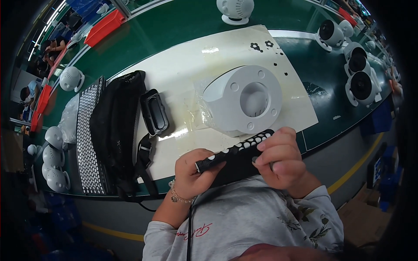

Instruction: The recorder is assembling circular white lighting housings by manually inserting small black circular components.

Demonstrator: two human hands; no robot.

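In front of my body I hold a black sheet with white round dots (253, 142), tilted almost edge-on. My left hand (194, 171) is closed on its left end, thumb on the near side. At its other end my right hand (283, 158) is closed, fingers curled against the sheet's edge. Small dark spots show at these fingertips; I cannot make out what they are. Just beyond the sheet lies a white plastic housing (227, 93), its ring-shaped base with shallow round recesses facing up and clear plastic film around its left side.
White paper (174, 58) covers the green bench (152, 32). Left are a black bag (119, 126), a dark open case (155, 112) and another dotted sheet (89, 139). Black scraps (261, 45) lie at the back. White fan-like units (361, 85) stand right, left and behind; red bins (104, 28) stand back left.
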